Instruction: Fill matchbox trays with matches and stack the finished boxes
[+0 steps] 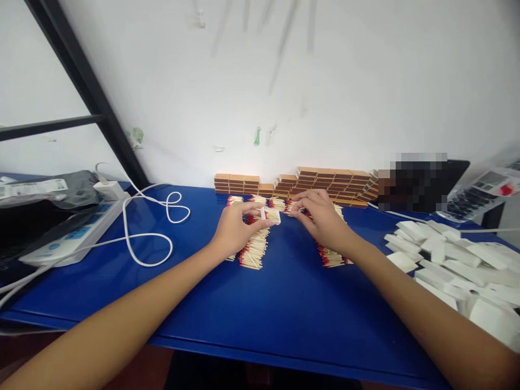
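Note:
A small white matchbox tray [277,218] with matches lying in it is gripped between the thumb and fingers of my left hand [238,222]. My right hand [319,216] is just right of the tray, its thumb and index fingertip pinched close to red-tipped matches [288,206]. Whether a match is between those fingertips is too small to tell. Under and beside my left hand, loose matches [255,252] are laid out in rows. Another group of matches [332,257] lies below my right hand and is partly covered by it.
Stacked brown-sided matchboxes [325,181] line the wall. At right lies a heap of white matchbox trays [455,257], with a dark screen [455,181] behind it. A power strip [77,233] and white cable [127,216] occupy the left of the blue table [284,314].

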`<action>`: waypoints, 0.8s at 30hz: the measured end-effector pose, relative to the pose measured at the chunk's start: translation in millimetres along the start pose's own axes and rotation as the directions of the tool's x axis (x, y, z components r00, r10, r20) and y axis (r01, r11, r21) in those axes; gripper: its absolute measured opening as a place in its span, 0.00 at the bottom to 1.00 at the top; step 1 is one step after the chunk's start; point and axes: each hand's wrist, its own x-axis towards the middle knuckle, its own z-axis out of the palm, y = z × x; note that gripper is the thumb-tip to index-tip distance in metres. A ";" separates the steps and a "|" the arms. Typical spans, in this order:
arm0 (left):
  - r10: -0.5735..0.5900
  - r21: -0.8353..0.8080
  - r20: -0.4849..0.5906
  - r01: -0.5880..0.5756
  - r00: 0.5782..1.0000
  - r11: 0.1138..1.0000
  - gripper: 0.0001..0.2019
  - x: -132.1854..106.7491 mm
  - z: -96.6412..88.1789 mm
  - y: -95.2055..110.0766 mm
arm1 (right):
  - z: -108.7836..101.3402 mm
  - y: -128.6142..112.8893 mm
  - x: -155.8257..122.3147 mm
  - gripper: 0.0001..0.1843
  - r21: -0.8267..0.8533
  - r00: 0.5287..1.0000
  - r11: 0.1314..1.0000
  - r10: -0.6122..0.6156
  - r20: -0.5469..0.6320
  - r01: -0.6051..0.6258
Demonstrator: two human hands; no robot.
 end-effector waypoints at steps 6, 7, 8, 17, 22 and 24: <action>0.005 -0.060 0.046 -0.002 0.999 0.998 0.24 -3.2 1.6 8.3 | -1.0 -40.2 2.5 0.04 0.050 0.997 0.998 -0.027 -0.078 0.031; 0.010 -0.064 0.055 -0.007 0.998 0.998 0.24 -4.0 2.0 9.4 | 0.4 -43.4 2.1 0.04 0.047 0.996 0.998 -0.024 -0.085 0.028; 0.012 -0.062 0.062 -0.008 0.998 0.998 0.24 -4.9 2.5 10.3 | 1.7 -45.5 1.7 0.05 0.047 0.996 0.999 -0.022 -0.092 0.026; -0.001 -0.100 0.124 0.014 0.992 0.995 0.25 -8.0 5.7 9.7 | 4.3 -43.9 -0.1 0.05 0.101 0.993 0.993 -0.050 -0.105 0.061; -0.003 -0.124 0.119 0.017 0.993 0.992 0.26 -6.6 4.2 9.3 | 0.8 -43.0 1.1 0.04 0.109 0.992 0.991 -0.059 -0.113 0.071; -0.002 -0.155 0.111 0.019 0.994 0.988 0.25 -5.9 3.4 10.4 | -2.2 -41.9 2.2 0.02 0.102 0.990 0.993 -0.040 -0.133 0.054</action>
